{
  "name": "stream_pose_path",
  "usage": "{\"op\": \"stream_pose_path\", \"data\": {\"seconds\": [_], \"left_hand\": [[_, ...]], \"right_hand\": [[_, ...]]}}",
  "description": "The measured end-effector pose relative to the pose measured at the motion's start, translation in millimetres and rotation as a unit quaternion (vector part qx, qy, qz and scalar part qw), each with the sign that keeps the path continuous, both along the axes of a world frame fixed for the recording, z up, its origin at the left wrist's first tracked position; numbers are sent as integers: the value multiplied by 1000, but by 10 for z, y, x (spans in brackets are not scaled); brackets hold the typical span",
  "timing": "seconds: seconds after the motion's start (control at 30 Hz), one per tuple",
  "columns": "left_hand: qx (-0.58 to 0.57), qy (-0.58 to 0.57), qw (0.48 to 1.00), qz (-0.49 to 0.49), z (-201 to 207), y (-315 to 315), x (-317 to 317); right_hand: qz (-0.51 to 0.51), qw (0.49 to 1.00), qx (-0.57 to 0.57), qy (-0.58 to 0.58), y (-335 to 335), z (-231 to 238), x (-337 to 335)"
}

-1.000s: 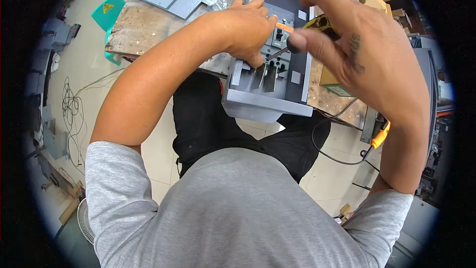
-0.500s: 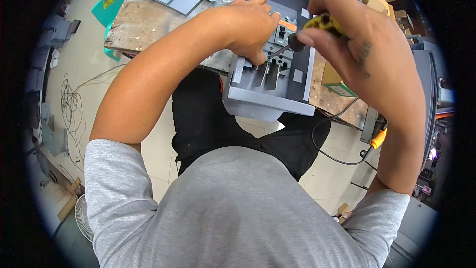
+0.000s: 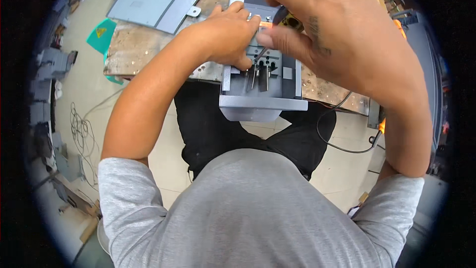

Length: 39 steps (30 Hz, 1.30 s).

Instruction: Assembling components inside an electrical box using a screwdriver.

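Note:
A grey metal enclosure box (image 3: pixel 263 103) sits at the table's front edge, between my knees. Inside it is a breaker-like device with an orange label (image 3: pixel 266 25), and upright metal plates (image 3: pixel 264 80) stand at its near end. My left hand (image 3: pixel 225 37) lies over the box's left side, fingers spread, its thumb beside the terminals. In my right hand (image 3: pixel 342 34) is a screwdriver (image 3: pixel 261 53), its shaft slanting down to the terminals near my left thumb. The right hand covers most of the yellow and black handle and the far right part of the box.
Grey metal panels (image 3: pixel 144 7) lie on the worn wooden table (image 3: pixel 131 52) to the left. A green piece with a yellow warning label (image 3: pixel 101 34) stands past the table's left end. A black cable (image 3: pixel 322 136) hangs at the right. Tangled wire (image 3: pixel 84 134) lies on the floor.
The view has shifted, so the box appears farther left. My right hand now covers more of the box and the screwdriver handle. The shaft stays at the terminals, and my left hand keeps its place.

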<state>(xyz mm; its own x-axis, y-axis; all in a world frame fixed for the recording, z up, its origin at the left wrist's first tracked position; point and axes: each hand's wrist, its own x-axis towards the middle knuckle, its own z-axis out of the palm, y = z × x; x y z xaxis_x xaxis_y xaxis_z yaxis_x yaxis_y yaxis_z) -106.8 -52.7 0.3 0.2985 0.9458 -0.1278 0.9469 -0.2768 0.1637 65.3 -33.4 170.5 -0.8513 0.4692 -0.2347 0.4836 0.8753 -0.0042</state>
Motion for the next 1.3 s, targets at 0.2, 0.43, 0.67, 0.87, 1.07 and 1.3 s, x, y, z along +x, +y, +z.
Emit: {"op": "stream_pose_path", "data": {"seconds": [0.2, 0.43, 0.67, 0.87, 1.07, 1.3], "left_hand": [[-15, 8, 1000, -23, 21, 51, -12], [33, 0, 999, -32, -132, 33, -123], [-18, 11, 999, -29, 44, 45, -25], [15, 5, 999, -37, -5, 54, -15], [14, 12, 1000, -24, -12, 14, -74], [-34, 34, 999, -23, 60, 64, -20]], "right_hand": [[51, 995, 55, 62, 135, -175, 73], [139, 965, -51, 218, 211, -150, 134], [-5, 999, -29, -32, 31, 229, -110], [61, 996, -44, 50, 39, 140, -63], [4, 995, -83, 54, 5, 124, 9], [-22, 994, -86, -61, -24, 257, -239]]}}
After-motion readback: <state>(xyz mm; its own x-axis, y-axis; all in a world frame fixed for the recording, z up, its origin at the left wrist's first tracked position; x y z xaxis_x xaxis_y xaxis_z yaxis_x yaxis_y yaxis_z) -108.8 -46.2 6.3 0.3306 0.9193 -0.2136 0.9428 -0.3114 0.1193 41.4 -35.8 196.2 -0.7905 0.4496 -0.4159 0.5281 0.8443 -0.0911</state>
